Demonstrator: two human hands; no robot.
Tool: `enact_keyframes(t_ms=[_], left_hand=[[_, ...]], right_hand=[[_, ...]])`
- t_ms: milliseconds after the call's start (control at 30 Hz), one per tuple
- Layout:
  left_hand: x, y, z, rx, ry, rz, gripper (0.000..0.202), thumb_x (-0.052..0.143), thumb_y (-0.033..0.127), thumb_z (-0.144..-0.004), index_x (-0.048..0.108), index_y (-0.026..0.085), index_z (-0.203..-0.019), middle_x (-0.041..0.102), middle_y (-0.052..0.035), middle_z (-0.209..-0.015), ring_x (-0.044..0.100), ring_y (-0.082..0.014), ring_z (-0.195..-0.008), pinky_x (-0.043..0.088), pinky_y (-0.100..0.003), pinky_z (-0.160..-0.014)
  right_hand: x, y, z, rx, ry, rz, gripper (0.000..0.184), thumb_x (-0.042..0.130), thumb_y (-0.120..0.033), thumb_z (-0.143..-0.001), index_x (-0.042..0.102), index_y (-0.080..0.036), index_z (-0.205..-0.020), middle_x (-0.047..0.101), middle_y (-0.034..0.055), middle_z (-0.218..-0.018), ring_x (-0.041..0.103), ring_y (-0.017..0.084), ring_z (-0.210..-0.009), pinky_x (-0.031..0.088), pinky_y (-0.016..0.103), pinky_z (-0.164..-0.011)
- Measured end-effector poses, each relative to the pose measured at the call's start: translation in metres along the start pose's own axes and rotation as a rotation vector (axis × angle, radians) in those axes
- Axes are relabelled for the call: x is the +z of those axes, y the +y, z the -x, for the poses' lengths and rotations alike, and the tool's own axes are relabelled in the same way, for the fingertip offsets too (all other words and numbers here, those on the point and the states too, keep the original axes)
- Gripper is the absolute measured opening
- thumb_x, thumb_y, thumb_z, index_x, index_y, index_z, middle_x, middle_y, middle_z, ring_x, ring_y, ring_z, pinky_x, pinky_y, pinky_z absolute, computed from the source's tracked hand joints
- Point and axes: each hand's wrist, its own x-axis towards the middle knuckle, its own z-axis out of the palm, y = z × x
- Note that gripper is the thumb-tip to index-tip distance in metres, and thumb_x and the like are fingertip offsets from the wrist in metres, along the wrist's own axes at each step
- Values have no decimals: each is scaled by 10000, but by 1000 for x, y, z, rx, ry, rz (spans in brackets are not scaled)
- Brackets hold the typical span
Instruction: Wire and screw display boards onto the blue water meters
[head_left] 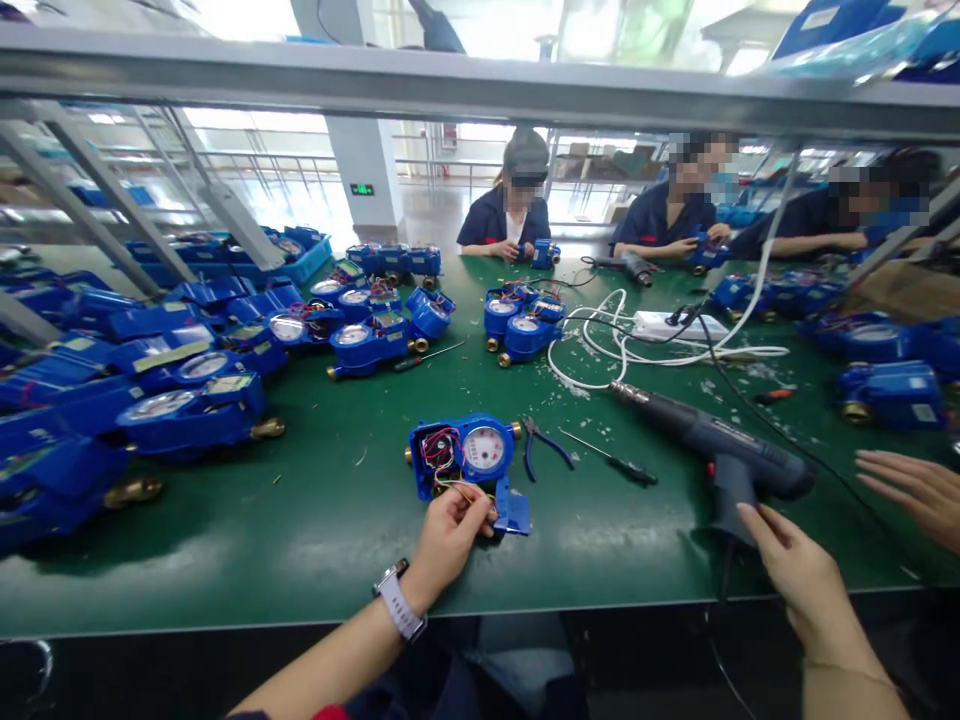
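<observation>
My left hand [452, 525] is closed in a pinch on thin coloured wires at the front of a blue water meter [466, 450]. The meter's wiring compartment is open, its round dial faces up, and a small blue cover [512, 508] hangs beside my fingertips. At the right, my right hand [799, 565] has its fingers at the handle of a dark heat gun [720, 440], whose nozzle points to the far left. Part of that grip is hidden. Blue-handled pliers [544, 448] and a screwdriver [619, 462] lie right of the meter.
Many blue meters [187, 400] crowd the left, with more [521, 325] ahead and at the right. A white power strip [679, 326] and looped cables lie beyond the heat gun. A co-worker's hand [915, 492] reaches in from the right; other people sit opposite. A shelf beam [480, 85] crosses overhead.
</observation>
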Motion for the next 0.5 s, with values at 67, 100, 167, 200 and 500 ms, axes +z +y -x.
enact_keyframes(t_ms=[67, 100, 167, 200, 500], left_hand=[[2, -1, 1, -6, 20, 6, 369, 694, 496, -786, 593, 142, -752, 667, -20, -688, 627, -111, -548, 516, -232, -572], [3, -1, 1, -7, 26, 9, 373, 692, 501, -784, 596, 142, -746, 669, -22, -684, 628, -113, -549, 517, -233, -574], [4, -2, 0, -5, 29, 17, 384, 690, 512, -778, 602, 140, -734, 673, -26, -682, 629, -115, -552, 520, -235, -581], [4, -2, 0, -2, 27, 20, 390, 690, 517, -776, 606, 139, -729, 675, -28, -685, 630, -114, -555, 520, -235, -584], [-22, 2, 15, -5, -59, -31, 385, 653, 492, -815, 674, 130, -943, 747, -90, -860, 652, -125, -631, 515, -239, -617]], right_hand=[[8, -12, -17, 87, -41, -54, 210, 753, -319, -723, 653, -205, -869, 692, 108, -1059, 669, 250, -1016, 595, 250, -727], [11, -18, -24, 126, -72, -92, 189, 769, -265, -708, 657, -194, -843, 700, 99, -971, 691, 219, -878, 572, 195, -578], [18, -29, -30, 174, -152, -164, 196, 794, -174, -668, 661, -169, -811, 685, 81, -793, 657, 174, -627, 500, 168, -413], [21, -33, -31, 191, -197, -198, 197, 789, -138, -656, 659, -157, -802, 672, 73, -734, 632, 167, -557, 499, 182, -396], [25, -37, 18, 163, -254, -495, 293, 704, -111, -599, 654, -149, -884, 688, 51, -851, 622, 137, -540, 554, 209, -439]])
